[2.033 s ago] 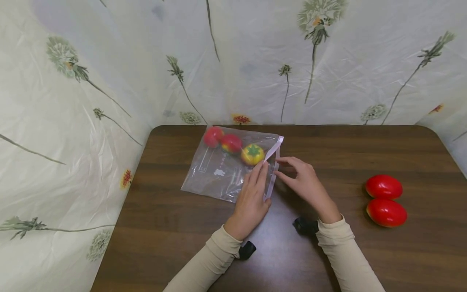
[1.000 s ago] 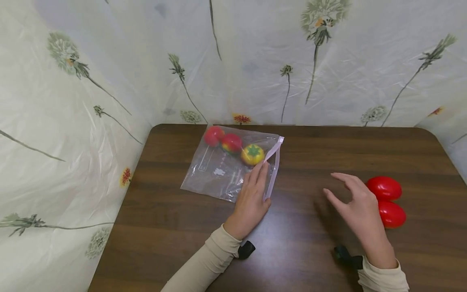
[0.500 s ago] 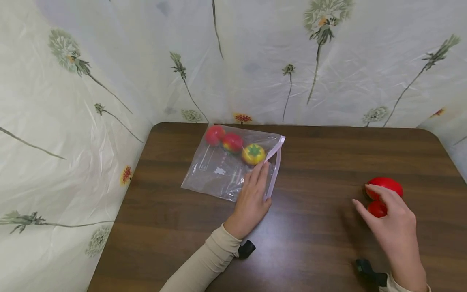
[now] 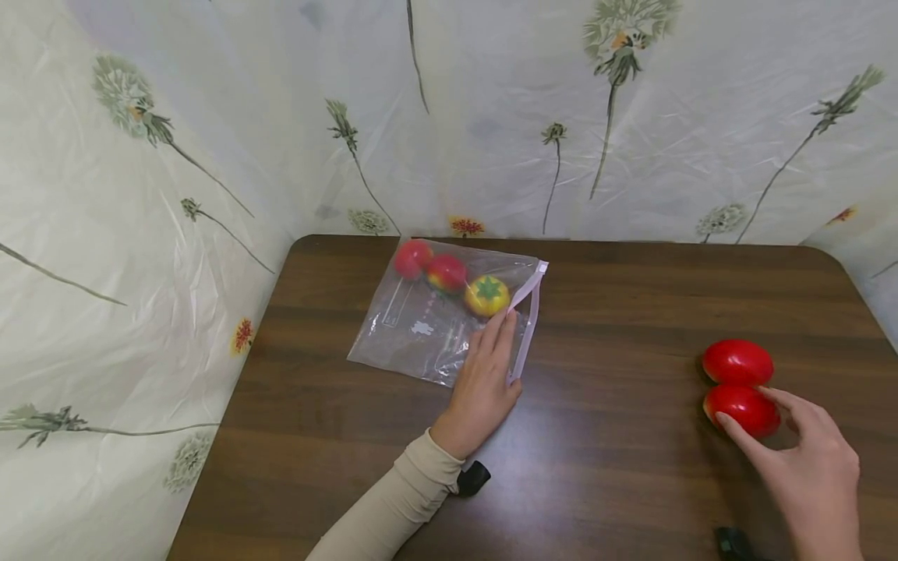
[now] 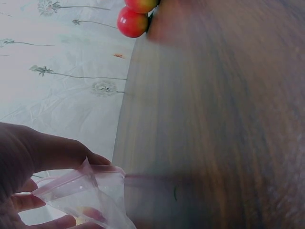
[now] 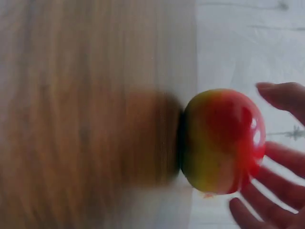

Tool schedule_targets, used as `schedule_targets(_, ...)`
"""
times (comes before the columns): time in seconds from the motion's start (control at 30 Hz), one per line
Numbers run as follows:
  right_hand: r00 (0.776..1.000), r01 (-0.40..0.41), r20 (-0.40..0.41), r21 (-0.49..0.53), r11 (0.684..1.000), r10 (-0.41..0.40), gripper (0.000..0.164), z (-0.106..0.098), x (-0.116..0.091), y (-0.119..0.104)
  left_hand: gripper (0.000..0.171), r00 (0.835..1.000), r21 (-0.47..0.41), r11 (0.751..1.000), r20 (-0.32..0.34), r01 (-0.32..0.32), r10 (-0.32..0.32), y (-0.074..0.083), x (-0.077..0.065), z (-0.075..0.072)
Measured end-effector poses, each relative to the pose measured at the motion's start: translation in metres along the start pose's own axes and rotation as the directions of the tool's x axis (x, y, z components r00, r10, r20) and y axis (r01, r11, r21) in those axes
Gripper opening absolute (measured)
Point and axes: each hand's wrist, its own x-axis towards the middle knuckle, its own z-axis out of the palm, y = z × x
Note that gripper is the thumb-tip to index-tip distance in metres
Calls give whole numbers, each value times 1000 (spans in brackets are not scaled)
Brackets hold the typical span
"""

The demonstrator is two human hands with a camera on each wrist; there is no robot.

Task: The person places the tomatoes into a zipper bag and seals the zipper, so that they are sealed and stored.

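A clear zip bag lies at the table's back left, with two reddish round fruits and a yellow fruit with a green star-shaped top inside. My left hand holds the bag's mouth, fingers along one lip and thumb at the other, so that the mouth gapes in the left wrist view. At the right lie two glossy red oval fruits, a farther one and a nearer one. My right hand is around the nearer fruit, thumb and fingers spread on either side; its yellow-green underside shows in the right wrist view.
The brown wooden table reaches back to a wall covered by a flower-printed sheet. The same sheet covers the left side. A black wrist camera sits under the left sleeve.
My right hand has left the bag's mouth, moved right across the table and come down to the nearer red fruit. My left hand and the bag have stayed in place.
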Motion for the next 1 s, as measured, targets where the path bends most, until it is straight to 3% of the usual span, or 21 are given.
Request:
schedule_targets(0.1,994,-45,95,-37,998,49,67,-3,0,6,104,1000,-1,1000,-4,-3,3,0,0,0)
schedule_targets(0.23,985,-57,162,-46,997,64,74,-5,1,10,104,1000,0,1000,8,7,-7,0,0,1)
schedule_targets(0.67,980,-39,193,-51,998,48,80,-1,5,8,103,1000,-8,1000,-8,-7,7,0,-1,0)
schedule_targets(1.0,969,-27,245,76,997,8,75,5,4,4,104,1000,-3,1000,13,9,-9,0,0,0)
